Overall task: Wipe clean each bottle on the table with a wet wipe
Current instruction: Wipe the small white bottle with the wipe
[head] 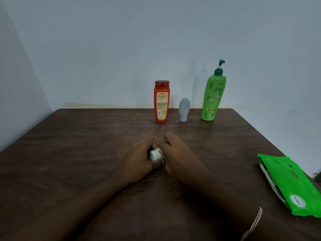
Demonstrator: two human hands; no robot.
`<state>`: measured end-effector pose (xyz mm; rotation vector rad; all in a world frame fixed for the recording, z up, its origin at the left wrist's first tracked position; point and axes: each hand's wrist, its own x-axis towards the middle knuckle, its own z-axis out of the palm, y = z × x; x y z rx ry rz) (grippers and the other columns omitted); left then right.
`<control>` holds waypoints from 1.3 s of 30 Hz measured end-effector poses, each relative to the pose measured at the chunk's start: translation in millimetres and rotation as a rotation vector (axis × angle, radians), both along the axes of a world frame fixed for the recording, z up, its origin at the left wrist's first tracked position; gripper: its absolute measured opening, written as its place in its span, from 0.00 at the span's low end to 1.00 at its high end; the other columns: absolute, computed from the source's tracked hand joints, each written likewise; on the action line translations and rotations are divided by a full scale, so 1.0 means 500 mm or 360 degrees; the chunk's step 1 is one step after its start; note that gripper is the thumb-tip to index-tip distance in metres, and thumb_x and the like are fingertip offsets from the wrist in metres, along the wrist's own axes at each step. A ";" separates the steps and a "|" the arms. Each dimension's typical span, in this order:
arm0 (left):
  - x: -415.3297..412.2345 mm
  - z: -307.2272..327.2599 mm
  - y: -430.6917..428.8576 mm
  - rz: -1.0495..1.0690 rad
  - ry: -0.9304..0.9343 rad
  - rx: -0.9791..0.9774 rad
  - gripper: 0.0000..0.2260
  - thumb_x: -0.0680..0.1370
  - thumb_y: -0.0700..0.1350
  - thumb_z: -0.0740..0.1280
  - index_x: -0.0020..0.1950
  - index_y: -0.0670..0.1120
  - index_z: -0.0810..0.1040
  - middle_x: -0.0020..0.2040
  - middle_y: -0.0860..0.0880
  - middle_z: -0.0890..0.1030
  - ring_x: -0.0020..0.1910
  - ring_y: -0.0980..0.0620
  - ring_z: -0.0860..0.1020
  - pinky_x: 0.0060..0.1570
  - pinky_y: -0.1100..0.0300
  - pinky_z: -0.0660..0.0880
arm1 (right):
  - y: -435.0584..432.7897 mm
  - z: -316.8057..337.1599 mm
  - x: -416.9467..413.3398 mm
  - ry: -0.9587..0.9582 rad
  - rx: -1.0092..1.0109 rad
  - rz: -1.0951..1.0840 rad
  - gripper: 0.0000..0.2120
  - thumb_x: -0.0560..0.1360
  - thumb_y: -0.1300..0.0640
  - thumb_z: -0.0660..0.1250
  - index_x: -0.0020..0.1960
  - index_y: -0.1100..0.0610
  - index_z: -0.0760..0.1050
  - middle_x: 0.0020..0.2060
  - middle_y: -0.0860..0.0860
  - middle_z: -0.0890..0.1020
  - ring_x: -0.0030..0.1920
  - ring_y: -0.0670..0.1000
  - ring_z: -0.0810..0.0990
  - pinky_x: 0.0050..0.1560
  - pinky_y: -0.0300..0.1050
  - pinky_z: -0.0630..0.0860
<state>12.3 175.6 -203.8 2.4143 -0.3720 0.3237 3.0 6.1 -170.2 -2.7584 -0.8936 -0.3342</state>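
My left hand grips a small white bottle at the middle of the brown table; only its capped end shows between my hands. My right hand is curled against the bottle's far side, and whether it holds a wipe is hidden. At the back of the table stand an orange bottle, a small grey-white tube on its cap, and a tall green pump bottle.
A green wet wipe pack lies flat near the table's right edge. Small white crumbs are scattered on the wood in front of the orange bottle. A pale wall rises right behind the table.
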 end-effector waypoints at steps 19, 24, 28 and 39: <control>-0.008 0.005 -0.009 -0.0108 -0.0167 -0.0003 0.14 0.71 0.51 0.78 0.51 0.55 0.75 0.45 0.61 0.76 0.44 0.63 0.76 0.40 0.71 0.72 | -0.010 -0.004 0.009 -0.0027 0.0209 -0.0187 0.17 0.72 0.54 0.71 0.60 0.55 0.76 0.61 0.52 0.72 0.58 0.49 0.71 0.56 0.42 0.70; -0.001 0.002 -0.011 -0.0105 -0.0189 0.0012 0.15 0.71 0.51 0.78 0.52 0.53 0.77 0.47 0.58 0.78 0.44 0.61 0.76 0.40 0.67 0.72 | -0.038 -0.006 0.029 -0.0068 0.0320 -0.0312 0.15 0.72 0.57 0.71 0.58 0.54 0.78 0.55 0.51 0.73 0.52 0.47 0.72 0.48 0.39 0.67; 0.002 0.006 -0.003 -0.0099 -0.0221 0.0058 0.15 0.72 0.48 0.78 0.54 0.54 0.76 0.50 0.58 0.77 0.46 0.61 0.76 0.42 0.65 0.73 | -0.087 -0.015 0.063 0.0055 0.0440 -0.0558 0.09 0.74 0.56 0.70 0.54 0.52 0.82 0.48 0.50 0.77 0.43 0.44 0.70 0.36 0.32 0.60; 0.016 -0.006 0.008 -0.0022 -0.0088 -0.0182 0.20 0.69 0.51 0.80 0.58 0.59 0.78 0.56 0.59 0.76 0.51 0.60 0.77 0.45 0.65 0.78 | -0.108 -0.015 0.058 0.0162 0.0759 -0.0553 0.09 0.76 0.58 0.69 0.54 0.51 0.84 0.43 0.44 0.80 0.44 0.42 0.75 0.39 0.20 0.65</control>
